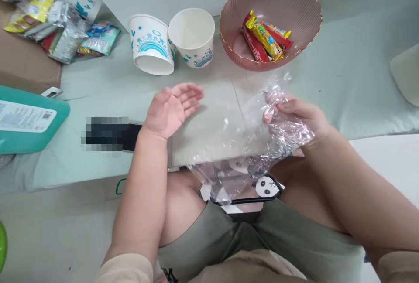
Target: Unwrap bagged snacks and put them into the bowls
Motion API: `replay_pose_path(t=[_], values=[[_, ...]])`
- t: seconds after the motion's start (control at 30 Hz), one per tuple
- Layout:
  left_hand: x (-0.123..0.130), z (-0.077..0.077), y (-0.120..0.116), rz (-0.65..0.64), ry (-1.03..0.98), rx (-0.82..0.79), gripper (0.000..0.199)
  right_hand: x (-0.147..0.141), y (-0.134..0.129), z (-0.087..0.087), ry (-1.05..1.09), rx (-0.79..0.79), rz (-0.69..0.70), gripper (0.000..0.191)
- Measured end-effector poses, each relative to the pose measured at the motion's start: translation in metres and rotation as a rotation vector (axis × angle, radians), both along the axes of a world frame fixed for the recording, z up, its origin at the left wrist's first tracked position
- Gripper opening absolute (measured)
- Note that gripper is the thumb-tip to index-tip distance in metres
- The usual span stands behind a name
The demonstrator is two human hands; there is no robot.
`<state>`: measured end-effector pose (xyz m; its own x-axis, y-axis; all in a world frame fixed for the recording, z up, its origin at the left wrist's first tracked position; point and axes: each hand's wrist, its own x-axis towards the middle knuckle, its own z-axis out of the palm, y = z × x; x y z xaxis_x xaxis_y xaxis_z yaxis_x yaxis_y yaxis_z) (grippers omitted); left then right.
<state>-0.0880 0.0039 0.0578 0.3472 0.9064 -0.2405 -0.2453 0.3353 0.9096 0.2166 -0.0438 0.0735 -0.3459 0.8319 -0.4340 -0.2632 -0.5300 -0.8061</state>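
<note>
Pale green cloth over desk (343,100). Right hand (306,119) pinches crumpled clear plastic film (275,134), which trails over desk edge above lap. Left hand (173,106) empty, fingers loosely spread, near paper cups (193,39).

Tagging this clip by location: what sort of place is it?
Probably a home table, judging by the white paper cups with blue rainbow print, the pink fluted glass bowl of wrapped sticks, and the pale green cloth.
</note>
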Motion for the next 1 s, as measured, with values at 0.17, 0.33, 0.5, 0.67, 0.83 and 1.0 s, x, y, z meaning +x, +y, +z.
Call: replay_pose_path(t=[0.17,0.33,0.5,0.67,0.83,1.0], values=[[0.034,0.004,-0.023,-0.525,0.008,-0.183,0.084,-0.015,0.000,0.000,0.020,-0.076,0.003,0.034],[0.044,0.003,-0.032,-0.207,0.067,-0.032,0.081,-0.016,0.006,-0.011,0.051,0.007,-0.230,0.054],[0.041,-0.014,-0.023,0.018,0.068,0.150,0.103,-0.023,-0.002,-0.018,0.035,0.184,-0.120,0.088],[0.044,-0.022,-0.023,0.098,0.179,0.264,0.090,-0.040,-0.014,-0.028,-0.125,0.424,-0.052,0.110],[0.037,-0.017,-0.022,0.108,0.297,0.254,0.045,-0.041,-0.017,-0.033,-0.389,0.508,-0.166,0.093],[0.032,-0.010,-0.026,0.003,0.288,0.369,0.039,-0.041,-0.016,-0.026,-0.368,0.493,-0.092,0.069]])
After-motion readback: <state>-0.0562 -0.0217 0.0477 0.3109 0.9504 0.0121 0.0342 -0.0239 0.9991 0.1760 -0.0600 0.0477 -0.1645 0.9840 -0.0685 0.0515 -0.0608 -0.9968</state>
